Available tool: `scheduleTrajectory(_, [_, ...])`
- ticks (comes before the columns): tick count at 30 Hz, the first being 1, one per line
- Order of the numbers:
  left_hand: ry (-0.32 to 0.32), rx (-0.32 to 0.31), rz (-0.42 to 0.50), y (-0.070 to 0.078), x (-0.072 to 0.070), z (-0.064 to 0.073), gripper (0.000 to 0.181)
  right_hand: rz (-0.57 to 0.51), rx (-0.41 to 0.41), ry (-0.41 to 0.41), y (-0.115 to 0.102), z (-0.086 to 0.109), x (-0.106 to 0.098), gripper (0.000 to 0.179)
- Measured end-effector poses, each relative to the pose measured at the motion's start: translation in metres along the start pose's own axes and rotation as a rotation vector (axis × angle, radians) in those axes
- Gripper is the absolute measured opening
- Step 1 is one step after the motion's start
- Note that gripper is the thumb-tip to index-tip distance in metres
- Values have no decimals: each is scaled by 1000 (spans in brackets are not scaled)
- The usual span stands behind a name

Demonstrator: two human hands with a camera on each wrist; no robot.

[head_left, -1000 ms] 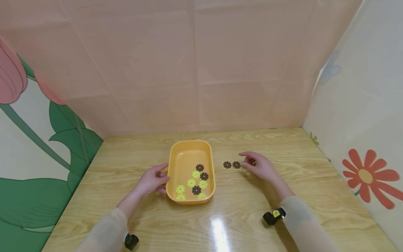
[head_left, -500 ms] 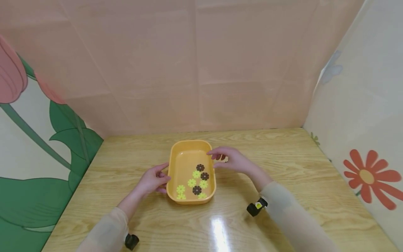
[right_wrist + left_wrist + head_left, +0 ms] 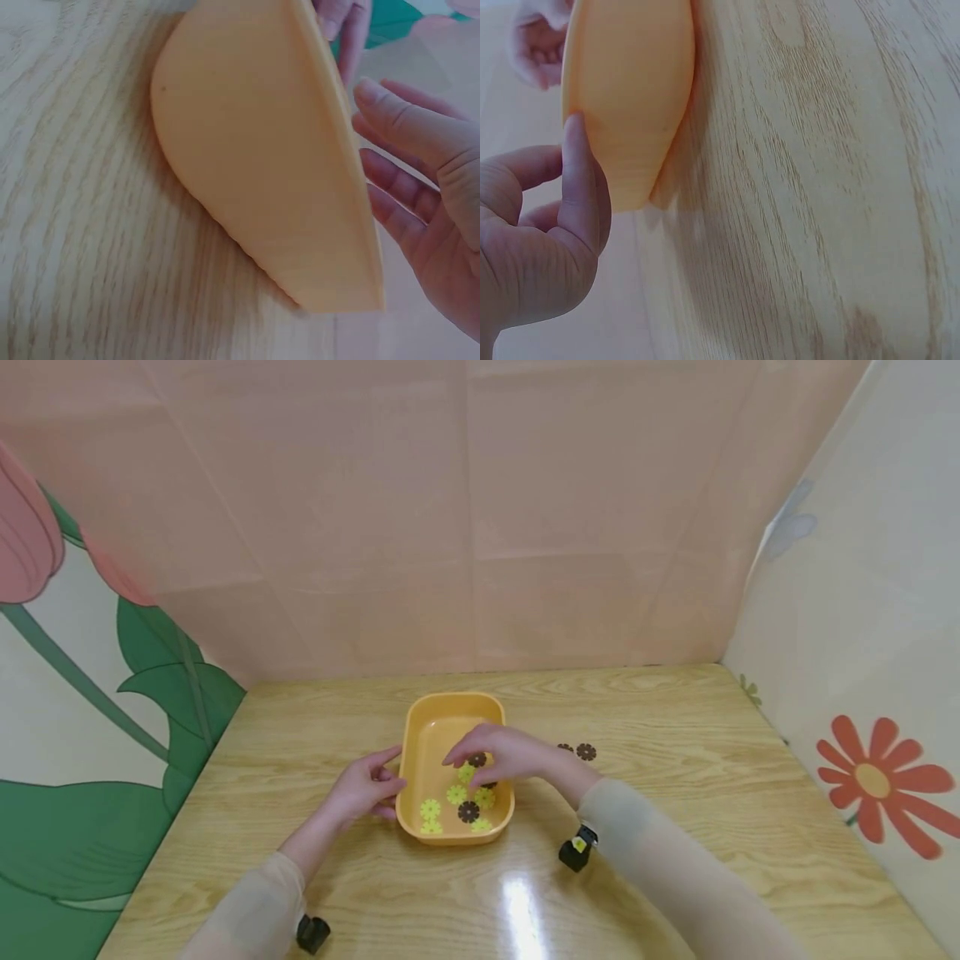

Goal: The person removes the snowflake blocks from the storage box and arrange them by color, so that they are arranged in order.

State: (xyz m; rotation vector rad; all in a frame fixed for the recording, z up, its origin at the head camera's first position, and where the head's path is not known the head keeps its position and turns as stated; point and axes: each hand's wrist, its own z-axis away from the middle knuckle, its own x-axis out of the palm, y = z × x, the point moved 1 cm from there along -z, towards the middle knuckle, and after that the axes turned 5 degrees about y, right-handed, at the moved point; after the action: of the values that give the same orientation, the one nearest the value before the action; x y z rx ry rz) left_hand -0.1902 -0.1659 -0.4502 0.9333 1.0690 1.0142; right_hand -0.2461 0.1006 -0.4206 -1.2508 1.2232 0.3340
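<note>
In the head view a yellow-orange plastic tray (image 3: 420,727) stands on the table, with several flower-shaped discs inside. Some are yellow (image 3: 431,810), others dark brown (image 3: 468,812). My left hand (image 3: 363,788) grips the tray's left rim, with the thumb at the edge and the fingers against the outer wall. Over the right half of the tray hovers my right hand (image 3: 504,753), its thumb and fingers apart and loosely bent. I see nothing between them in the right wrist view, where the hand (image 3: 431,180) is beyond the rim. Part of the discs is hidden beneath it.
Dark brown discs (image 3: 586,752) lie on the wood-grain table (image 3: 637,710) right of the tray, partly behind my right forearm. A pink cloth backdrop (image 3: 480,527) hangs at the back. A flower-painted panel (image 3: 870,693) stands at the right.
My right hand has moved left, from the brown discs on the table, across the tray's right rim to above its inside. My left hand stays on the tray, which has hardly moved.
</note>
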Motion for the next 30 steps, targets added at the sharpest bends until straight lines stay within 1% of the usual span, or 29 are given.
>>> scheduleTrajectory(4, [-3, 3, -1, 0, 0, 0, 62, 30, -34, -63, 1, -5, 6, 46])
scheduleTrajectory(8, [-3, 3, -4, 2, 0, 0, 62, 48, -67, -119, 5, -11, 12, 44])
scheduleTrajectory(11, [-6, 5, -6, 3, 0, 0, 62, 18, -56, -183, 7, -14, 17, 42])
scheduleTrajectory(13, [-9, 9, -4, 3, 0, 1, 62, -5, -34, -222, 7, -16, 19, 40])
scheduleTrajectory(15, [-10, 11, -3, 3, 0, 1, 63, -5, -11, -252, 6, -17, 21, 39])
scheduleTrajectory(17, [-9, 12, -3, 2, 0, 1, 63, 19, -4, -273, 6, -18, 23, 38])
scheduleTrajectory(24, [-3, 7, 3, 1, 0, 0, 63, 154, 1, -318, 8, -19, 28, 40])
scheduleTrajectory(30, [-1, -1, 10, 0, 0, 0, 63, 206, 26, -343, 7, -20, 31, 40])
